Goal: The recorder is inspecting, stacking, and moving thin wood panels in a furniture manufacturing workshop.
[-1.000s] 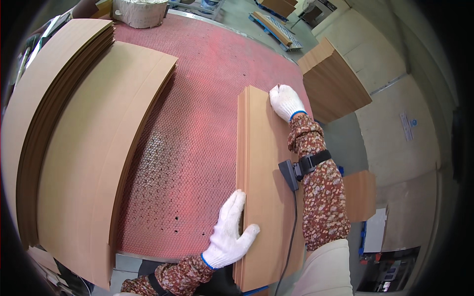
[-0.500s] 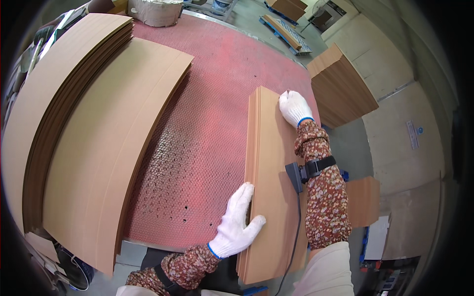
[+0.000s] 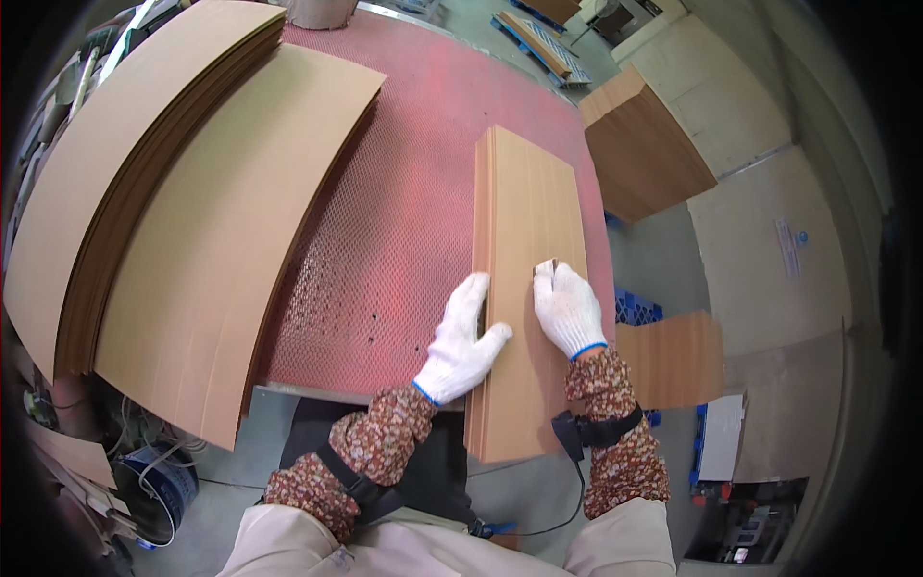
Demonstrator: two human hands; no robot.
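Observation:
A stack of narrow wood-grain boards point(image 3: 524, 212) lies lengthwise on the red mesh-patterned tabletop point(image 3: 433, 115), its near end jutting past the front edge. My left hand point(image 3: 457, 341), in a white knitted glove, lies against the stack's left side, fingers stretched along it and thumb spread over the top board. On the top face, near the middle, my gloved right hand point(image 3: 567, 308) is closed in a pinch. Between its fingertips shows a small flat piece point(image 3: 545, 266) with a pale face and dark edge; its kind cannot be made out.
Taller piles of wider boards point(image 3: 231, 212) fill the table's left. Right of the table stand a large board stack point(image 3: 644, 144) and a lower one point(image 3: 670, 361) by a blue pallet point(image 3: 635, 308). A dark blue bucket point(image 3: 159, 495) sits on the floor at lower left.
My right hand has drawn back from the stack's far end to its middle, toward me. My left hand stays at the left side. The whole view has shifted.

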